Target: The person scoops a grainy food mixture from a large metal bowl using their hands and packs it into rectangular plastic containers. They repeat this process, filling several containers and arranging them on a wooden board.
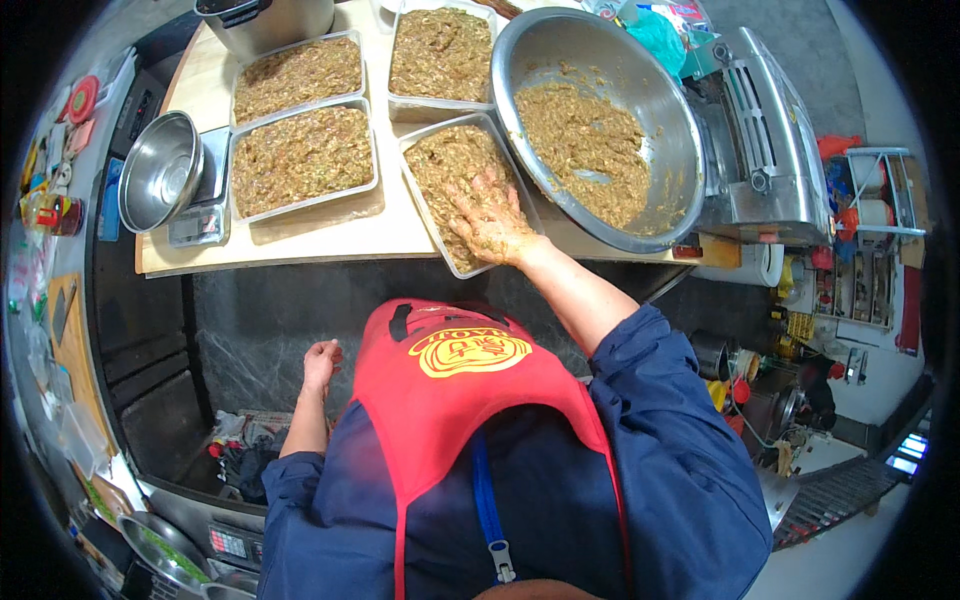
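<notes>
My right hand [489, 219] lies flat with fingers spread on a ground-meat-like mixture [450, 161], inside a clear plastic tub [422, 196] at the table's front edge. Bits of the mixture cling to its fingers and palm. Just right of that tub, a large steel mixing bowl [679, 150] leans tilted and holds more of the same mixture [585, 150]. My left hand [322, 365] hangs low beside my red apron [465, 397], away from the table, its fingers loosely curled and nothing visible in it.
Filled tubs stand at left front [304, 161], left back [300, 75] and centre back [441, 56]. An empty steel bowl [160, 172] rests by a digital scale [196, 225]. A steel machine [772, 142] stands right; a pot [266, 30] stands back left. The wooden tabletop [337, 244] ends before me.
</notes>
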`<action>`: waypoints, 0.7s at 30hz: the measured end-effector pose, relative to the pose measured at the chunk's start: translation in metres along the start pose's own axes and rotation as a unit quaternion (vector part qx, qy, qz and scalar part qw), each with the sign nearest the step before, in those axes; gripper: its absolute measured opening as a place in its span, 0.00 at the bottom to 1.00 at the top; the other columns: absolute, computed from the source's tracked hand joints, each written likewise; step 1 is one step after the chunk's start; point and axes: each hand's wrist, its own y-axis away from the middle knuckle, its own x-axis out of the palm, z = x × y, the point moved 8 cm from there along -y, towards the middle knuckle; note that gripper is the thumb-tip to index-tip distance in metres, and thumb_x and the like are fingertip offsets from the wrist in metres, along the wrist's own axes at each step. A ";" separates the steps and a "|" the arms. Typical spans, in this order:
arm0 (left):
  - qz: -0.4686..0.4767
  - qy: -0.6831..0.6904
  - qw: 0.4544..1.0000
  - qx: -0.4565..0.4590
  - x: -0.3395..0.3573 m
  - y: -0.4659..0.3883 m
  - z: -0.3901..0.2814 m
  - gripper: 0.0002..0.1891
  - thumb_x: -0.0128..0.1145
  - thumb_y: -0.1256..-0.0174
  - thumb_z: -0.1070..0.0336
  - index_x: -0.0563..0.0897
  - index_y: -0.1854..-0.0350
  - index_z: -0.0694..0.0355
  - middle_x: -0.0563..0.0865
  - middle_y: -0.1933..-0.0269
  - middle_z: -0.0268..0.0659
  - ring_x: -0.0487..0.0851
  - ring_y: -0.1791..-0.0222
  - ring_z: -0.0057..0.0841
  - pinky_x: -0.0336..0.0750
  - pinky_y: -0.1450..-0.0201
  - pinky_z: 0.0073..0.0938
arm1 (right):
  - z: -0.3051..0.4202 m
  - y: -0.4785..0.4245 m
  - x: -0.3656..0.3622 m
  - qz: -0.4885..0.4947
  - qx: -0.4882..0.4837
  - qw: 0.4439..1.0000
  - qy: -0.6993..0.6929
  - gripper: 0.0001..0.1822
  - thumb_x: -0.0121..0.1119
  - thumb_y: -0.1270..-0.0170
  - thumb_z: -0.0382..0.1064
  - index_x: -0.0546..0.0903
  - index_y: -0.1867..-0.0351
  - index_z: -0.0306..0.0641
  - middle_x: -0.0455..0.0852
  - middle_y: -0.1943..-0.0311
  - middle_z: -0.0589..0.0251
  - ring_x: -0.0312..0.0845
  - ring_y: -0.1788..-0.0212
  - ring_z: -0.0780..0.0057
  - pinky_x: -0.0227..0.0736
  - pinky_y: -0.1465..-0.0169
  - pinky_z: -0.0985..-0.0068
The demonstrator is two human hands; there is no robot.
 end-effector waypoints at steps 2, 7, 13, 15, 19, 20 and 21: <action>0.012 0.000 1.000 -0.017 0.004 0.006 0.002 0.11 0.56 0.35 0.55 0.79 0.65 0.58 0.82 0.69 0.29 0.79 0.70 0.19 0.72 0.69 0.23 | -0.005 0.006 0.005 0.083 0.015 0.996 0.012 0.31 0.43 0.31 0.56 0.57 0.29 0.56 0.41 0.27 0.44 0.33 0.26 0.42 0.37 0.30 0.41; 0.004 -0.013 1.000 -0.008 0.012 0.013 -0.013 0.11 0.57 0.35 0.55 0.80 0.64 0.57 0.82 0.70 0.28 0.78 0.71 0.17 0.72 0.68 0.23 | 0.018 0.027 -0.030 0.043 -0.030 0.999 0.000 0.30 0.46 0.32 0.50 0.57 0.29 0.52 0.42 0.27 0.46 0.36 0.25 0.46 0.43 0.30 0.42; 0.014 -0.016 1.000 0.015 0.012 0.008 -0.017 0.11 0.57 0.35 0.55 0.80 0.63 0.58 0.82 0.68 0.28 0.78 0.69 0.17 0.72 0.67 0.23 | 0.020 0.034 -0.037 0.049 -0.091 0.994 -0.030 0.26 0.52 0.35 0.44 0.67 0.35 0.46 0.56 0.31 0.42 0.56 0.31 0.47 0.58 0.32 0.58; 0.020 -0.025 0.999 0.012 0.013 0.010 -0.017 0.12 0.57 0.35 0.55 0.80 0.63 0.59 0.83 0.67 0.29 0.78 0.68 0.17 0.73 0.67 0.24 | 0.028 0.041 -0.064 -0.089 -0.155 0.983 -0.044 0.23 0.54 0.36 0.43 0.71 0.39 0.42 0.67 0.36 0.42 0.66 0.37 0.49 0.63 0.35 0.62; 0.003 -0.023 1.000 0.001 0.011 0.011 -0.007 0.12 0.57 0.35 0.55 0.80 0.63 0.59 0.83 0.67 0.29 0.79 0.67 0.18 0.73 0.66 0.24 | 0.025 0.044 -0.071 -0.080 -0.155 0.984 -0.033 0.23 0.55 0.37 0.43 0.72 0.41 0.40 0.70 0.39 0.41 0.69 0.40 0.48 0.66 0.37 0.61; 0.013 -0.008 1.000 0.007 0.010 0.008 -0.005 0.12 0.57 0.35 0.54 0.80 0.62 0.59 0.83 0.67 0.30 0.80 0.66 0.18 0.74 0.65 0.24 | 0.027 0.048 -0.079 -0.129 -0.180 0.973 -0.065 0.23 0.56 0.37 0.42 0.72 0.41 0.39 0.71 0.40 0.41 0.70 0.40 0.48 0.66 0.38 0.61; 0.010 -0.013 1.000 0.002 0.010 0.009 -0.002 0.12 0.56 0.35 0.55 0.80 0.63 0.59 0.83 0.67 0.30 0.80 0.66 0.19 0.74 0.65 0.24 | 0.025 0.048 -0.084 -0.162 -0.172 0.967 -0.090 0.23 0.57 0.38 0.41 0.73 0.43 0.37 0.75 0.44 0.42 0.71 0.41 0.47 0.68 0.38 0.61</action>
